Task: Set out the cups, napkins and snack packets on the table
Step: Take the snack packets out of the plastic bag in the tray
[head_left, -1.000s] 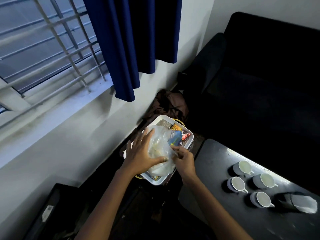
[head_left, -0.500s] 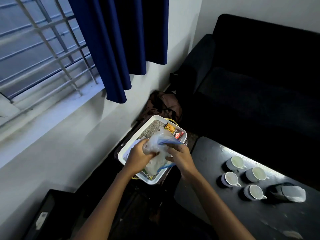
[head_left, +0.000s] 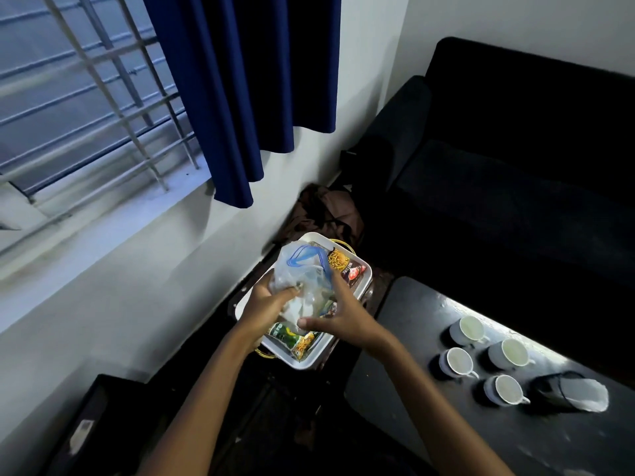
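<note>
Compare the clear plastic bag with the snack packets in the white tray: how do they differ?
The clear plastic bag is see-through with a blue zip edge; the snack packets are printed and opaque. The bag is gripped by both hands above the white tray; the packets lie inside it. Neither is on the table.

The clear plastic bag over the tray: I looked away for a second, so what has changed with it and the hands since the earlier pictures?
The clear plastic bag has come up off the white tray, uncovering snack packets at its near end. The left hand, laid flat on it a second ago, now grips it; the right hand holds its other side. The four cups on the table kept their arrangement.
</note>
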Motion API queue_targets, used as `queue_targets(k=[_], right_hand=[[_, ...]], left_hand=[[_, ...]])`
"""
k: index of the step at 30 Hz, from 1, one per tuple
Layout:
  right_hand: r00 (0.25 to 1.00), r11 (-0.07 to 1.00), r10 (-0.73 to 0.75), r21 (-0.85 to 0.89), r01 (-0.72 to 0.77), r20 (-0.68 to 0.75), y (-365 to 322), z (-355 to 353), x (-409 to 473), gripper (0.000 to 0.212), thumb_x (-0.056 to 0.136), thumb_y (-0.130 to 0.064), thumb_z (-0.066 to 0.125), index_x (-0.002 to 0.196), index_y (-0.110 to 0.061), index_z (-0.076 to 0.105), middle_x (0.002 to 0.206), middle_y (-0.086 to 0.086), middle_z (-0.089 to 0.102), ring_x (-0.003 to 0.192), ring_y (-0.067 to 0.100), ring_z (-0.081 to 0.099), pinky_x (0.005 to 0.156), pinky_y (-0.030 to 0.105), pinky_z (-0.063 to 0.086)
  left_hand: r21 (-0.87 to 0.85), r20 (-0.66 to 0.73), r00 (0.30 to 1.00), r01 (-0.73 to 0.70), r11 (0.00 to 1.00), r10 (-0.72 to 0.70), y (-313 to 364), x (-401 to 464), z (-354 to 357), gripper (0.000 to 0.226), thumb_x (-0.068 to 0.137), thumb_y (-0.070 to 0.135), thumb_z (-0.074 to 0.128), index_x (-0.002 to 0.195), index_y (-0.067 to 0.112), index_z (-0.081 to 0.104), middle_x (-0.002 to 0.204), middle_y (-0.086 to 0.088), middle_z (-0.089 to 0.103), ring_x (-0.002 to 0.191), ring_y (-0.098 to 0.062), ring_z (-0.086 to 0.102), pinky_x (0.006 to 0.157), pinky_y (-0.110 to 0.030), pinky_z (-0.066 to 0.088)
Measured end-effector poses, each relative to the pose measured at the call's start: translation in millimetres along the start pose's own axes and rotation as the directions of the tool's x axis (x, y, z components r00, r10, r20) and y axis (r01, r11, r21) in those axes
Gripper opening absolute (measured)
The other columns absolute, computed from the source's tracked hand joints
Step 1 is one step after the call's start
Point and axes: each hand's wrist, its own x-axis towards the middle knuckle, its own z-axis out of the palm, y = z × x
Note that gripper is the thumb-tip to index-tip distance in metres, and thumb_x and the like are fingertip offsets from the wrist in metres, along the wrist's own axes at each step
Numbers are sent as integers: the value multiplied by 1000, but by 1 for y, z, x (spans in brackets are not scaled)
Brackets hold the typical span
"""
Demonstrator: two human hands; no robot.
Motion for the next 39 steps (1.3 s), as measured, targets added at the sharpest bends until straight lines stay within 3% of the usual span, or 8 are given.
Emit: queue_targets(k=[3, 9, 12, 16, 23, 27, 33, 39], right_hand=[[997, 998, -12, 67, 17, -74, -1, 11, 2, 92, 73, -6, 78, 146, -18, 24, 137, 5, 48, 115, 17, 57, 91, 27, 53], [936, 997, -65, -53, 49, -345, -2, 20, 3, 53, 79, 9, 60, 127, -12, 51, 108, -1, 64, 88, 11, 62, 81, 26, 56], [901, 1000, -16, 8, 22, -434, 1, 17, 1, 53, 80, 13, 52, 128, -10, 55, 114, 8, 67, 93, 18, 66, 80, 35, 58], [825, 1000, -7, 0, 9, -565, 2, 7, -12, 51, 78, 11, 52, 121, -13, 62, 104, 2, 69, 93, 14, 63, 79, 23, 52], [735, 997, 71, 62, -39, -674, 19, -25, -47, 44, 72, 10, 47, 103, -12, 68, 87, 1, 70, 82, 17, 64, 75, 42, 56], [714, 992, 102, 124, -22, -693, 31, -44, -76, 45, 72, 10, 46, 96, -22, 67, 84, -1, 71, 84, 24, 67, 71, 51, 57], [702, 983, 113, 181, 22, -703, 51, -85, -133, 52, 76, 11, 44, 102, -27, 67, 93, 2, 72, 90, 24, 69, 77, 53, 56], [621, 980, 147, 197, 12, -770, 73, -132, -209, 46, 79, 12, 46, 114, -10, 66, 98, 5, 71, 93, 22, 67, 83, 41, 56]], left_hand=[[-3, 7, 1000, 18, 1000, -18, 4, -2, 1, 15, 84, 12, 67, 89, 26, 69, 77, 1, 72, 62, -15, 64, 57, -31, 54], [-56, 27, 999, 26, 998, -24, 5, -5, 14, 13, 90, 13, 59, 100, 18, 64, 88, -1, 73, 79, -18, 68, 76, -33, 54], [-56, 97, 994, 53, 997, -47, 8, -6, 20, 21, 88, 22, 63, 108, 18, 63, 90, -2, 74, 78, -16, 71, 65, -25, 56], [-60, 140, 990, 15, 998, -6, 12, -8, 33, 49, 76, 36, 71, 120, 24, 52, 116, -6, 67, 98, -22, 68, 82, -40, 56], [49, 187, 924, -348, 936, 334, 21, -30, 74, 60, 70, 24, 71, 123, 39, 45, 122, 20, 55, 111, 0, 55, 85, -12, 46], [146, 268, 895, -404, 903, 357, 18, -47, 105, 68, 71, 21, 73, 130, 37, 42, 130, 11, 55, 118, -7, 54, 90, -24, 49], [92, 322, 861, -443, 892, 394, 18, -84, 167, 71, 77, 3, 74, 130, 37, 42, 127, 19, 55, 111, 7, 56, 82, -7, 46], [94, 375, 852, -427, 899, 365, 8, -132, 244, 69, 79, 6, 73, 137, 23, 40, 132, 4, 55, 116, -8, 57, 91, -25, 50]])
